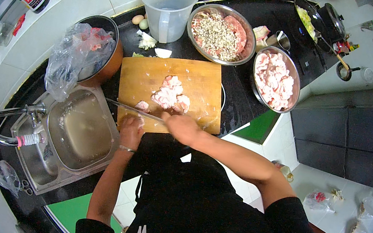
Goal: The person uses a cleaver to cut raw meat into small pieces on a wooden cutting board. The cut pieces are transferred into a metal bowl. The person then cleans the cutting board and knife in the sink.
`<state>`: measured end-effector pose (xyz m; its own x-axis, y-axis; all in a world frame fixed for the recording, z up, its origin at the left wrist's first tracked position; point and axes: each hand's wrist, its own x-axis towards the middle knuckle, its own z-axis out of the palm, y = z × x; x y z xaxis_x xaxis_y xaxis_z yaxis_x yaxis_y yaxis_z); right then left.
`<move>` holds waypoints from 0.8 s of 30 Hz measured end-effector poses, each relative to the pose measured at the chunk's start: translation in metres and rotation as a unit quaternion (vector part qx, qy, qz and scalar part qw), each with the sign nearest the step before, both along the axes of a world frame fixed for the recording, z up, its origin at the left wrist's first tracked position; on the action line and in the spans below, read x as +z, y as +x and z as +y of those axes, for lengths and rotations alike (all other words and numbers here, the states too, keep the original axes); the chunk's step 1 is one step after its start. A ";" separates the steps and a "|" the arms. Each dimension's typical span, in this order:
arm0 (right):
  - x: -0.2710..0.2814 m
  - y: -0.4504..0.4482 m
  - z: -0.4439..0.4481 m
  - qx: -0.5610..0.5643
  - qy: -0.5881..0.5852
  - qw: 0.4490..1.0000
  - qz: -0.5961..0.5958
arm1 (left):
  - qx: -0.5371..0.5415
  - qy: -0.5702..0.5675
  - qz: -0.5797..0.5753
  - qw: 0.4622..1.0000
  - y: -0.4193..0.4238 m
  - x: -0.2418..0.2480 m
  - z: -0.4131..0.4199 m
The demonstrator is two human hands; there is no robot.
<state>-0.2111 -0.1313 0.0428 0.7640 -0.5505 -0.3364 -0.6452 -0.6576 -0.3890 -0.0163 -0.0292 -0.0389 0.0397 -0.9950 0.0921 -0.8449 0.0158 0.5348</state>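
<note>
My right hand (pixel 182 128) grips a knife at the near edge of a wooden cutting board (pixel 204 75). The knife's blade (pixel 126 106) points left across the board and past its left edge. My left hand (pixel 131 130) is at the board's near left corner, its fingers closed around a pale piece of raw fatty meat (pixel 141 120), mostly hidden. Just beyond the blade lies a small cut piece (pixel 142 105). A heap of pale pink fatty pieces (pixel 168 93) sits in the middle of the board.
Left are a steel sink (pixel 89 130) with a faucet (pixel 3 140) and a pot (pixel 108 64) holding a plastic bag (pixel 67 57). Behind the board stand a plastic jug (pixel 167 7) and a bowl of ground meat (pixel 222 30). A steel bowl of fatty pieces (pixel 274 81) is at right.
</note>
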 end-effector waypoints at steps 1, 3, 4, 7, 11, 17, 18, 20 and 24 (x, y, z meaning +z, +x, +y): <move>0.006 -0.012 -0.004 -0.001 0.034 0.999 0.017 | 0.016 -0.009 0.007 1.000 0.013 -0.007 0.008; 0.020 -0.024 -0.010 -0.012 0.008 0.999 0.047 | 0.043 -0.027 0.023 0.998 0.028 -0.014 0.016; 0.014 -0.032 -0.007 -0.030 -0.030 0.999 0.006 | 0.081 -0.059 0.029 0.995 0.028 -0.013 0.018; 0.024 -0.039 -0.011 -0.101 -0.012 0.994 -0.050 | 0.108 -0.040 0.102 0.988 0.026 0.005 0.010; 0.050 -0.058 -0.020 -0.153 -0.040 0.982 -0.105 | 0.098 -0.053 0.129 0.985 0.012 0.031 -0.011; 0.057 -0.094 -0.026 -0.277 0.020 0.944 -0.179 | 0.022 -0.054 -0.028 0.998 -0.024 0.050 -0.057; 0.059 -0.098 -0.024 -0.296 0.033 0.937 -0.184 | 0.032 -0.054 -0.043 0.997 -0.031 0.055 -0.061; 0.069 -0.105 -0.020 -0.340 0.075 0.926 -0.150 | 0.011 -0.084 -0.039 0.996 -0.041 0.056 -0.066; 0.065 -0.117 -0.011 -0.374 0.078 0.910 -0.163 | -0.130 -0.055 0.035 0.989 -0.063 0.044 -0.065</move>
<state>-0.3277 -0.1420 0.1081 0.2680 -0.9225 -0.2779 -0.7236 -0.0023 -0.6902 -0.0798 -0.0941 0.0053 -0.2055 -0.9567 0.2059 -0.7653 0.2883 0.5755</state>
